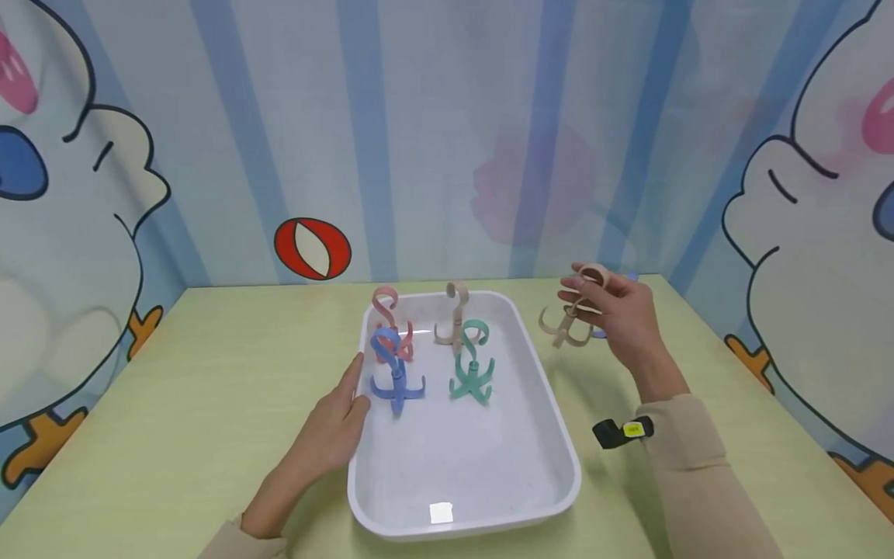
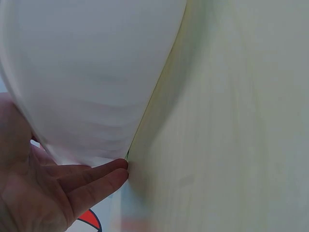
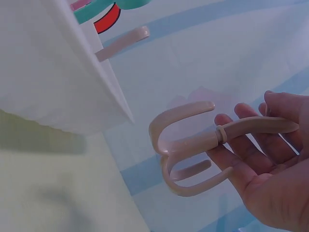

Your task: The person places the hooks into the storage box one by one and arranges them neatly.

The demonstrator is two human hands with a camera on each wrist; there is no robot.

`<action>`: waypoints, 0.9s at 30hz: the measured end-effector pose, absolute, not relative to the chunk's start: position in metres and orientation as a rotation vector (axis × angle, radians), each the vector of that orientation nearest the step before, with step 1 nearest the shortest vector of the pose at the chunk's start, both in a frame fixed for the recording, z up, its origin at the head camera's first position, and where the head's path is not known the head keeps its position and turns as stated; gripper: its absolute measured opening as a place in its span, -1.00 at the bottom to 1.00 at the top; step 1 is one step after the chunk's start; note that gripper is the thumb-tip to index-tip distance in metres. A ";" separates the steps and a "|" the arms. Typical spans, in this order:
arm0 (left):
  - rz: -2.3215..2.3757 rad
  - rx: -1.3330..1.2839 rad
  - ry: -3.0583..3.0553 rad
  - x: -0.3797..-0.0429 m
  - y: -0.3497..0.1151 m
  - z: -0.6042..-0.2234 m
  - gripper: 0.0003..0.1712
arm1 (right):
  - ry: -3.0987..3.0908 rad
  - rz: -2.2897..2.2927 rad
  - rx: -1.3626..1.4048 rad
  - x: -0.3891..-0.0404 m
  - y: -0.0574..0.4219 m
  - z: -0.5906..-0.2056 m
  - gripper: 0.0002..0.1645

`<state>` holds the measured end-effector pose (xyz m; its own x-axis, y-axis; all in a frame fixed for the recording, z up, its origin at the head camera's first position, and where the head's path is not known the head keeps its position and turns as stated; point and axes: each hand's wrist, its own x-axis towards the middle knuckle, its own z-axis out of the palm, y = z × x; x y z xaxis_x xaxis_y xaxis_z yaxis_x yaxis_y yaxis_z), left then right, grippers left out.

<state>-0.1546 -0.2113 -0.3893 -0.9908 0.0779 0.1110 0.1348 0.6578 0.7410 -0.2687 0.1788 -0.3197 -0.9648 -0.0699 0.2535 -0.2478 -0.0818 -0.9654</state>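
Observation:
My right hand [image 1: 621,310] holds a beige hanging hook [image 1: 567,328] above the table, to the right of the white tray [image 1: 464,458]. In the right wrist view, thumb and fingers are around the hook's stem, with its several curved prongs [image 3: 181,113] pointing back toward the hand. My left hand [image 1: 338,427] grips the tray's left side, thumb at the rim and fingers [image 2: 96,183] against the underside. Standing in the tray's far half are a pink hook [image 1: 386,307], a blue hook [image 1: 397,380], another beige hook [image 1: 457,310] and a green hook [image 1: 472,376].
Behind my right hand, bits of a blue piece [image 1: 599,334] show, mostly hidden. The yellow-green table [image 1: 265,365] meets a striped blue backdrop [image 1: 433,155] at its far edge. Side panels with cartoon figures [image 1: 824,295] flank it. A dark strap device [image 1: 621,432] sits at my right wrist.

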 end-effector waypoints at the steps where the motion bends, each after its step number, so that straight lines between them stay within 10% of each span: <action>1: -1.262 -0.181 -2.795 -0.154 -0.211 -0.389 -0.23 | -2.050 2.190 0.366 -0.267 0.178 -0.318 -0.62; 27: -1.271 -0.177 -2.802 -0.154 -0.212 -0.387 -0.23 | -2.213 2.263 0.667 -0.225 0.131 -0.283 -0.80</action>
<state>-0.1544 -0.2119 -0.3872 -0.9917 0.0796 0.1012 0.1286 0.6538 0.7457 -0.2245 0.1311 -0.2831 -0.9109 -0.3464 0.2243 -0.2165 -0.0616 -0.9743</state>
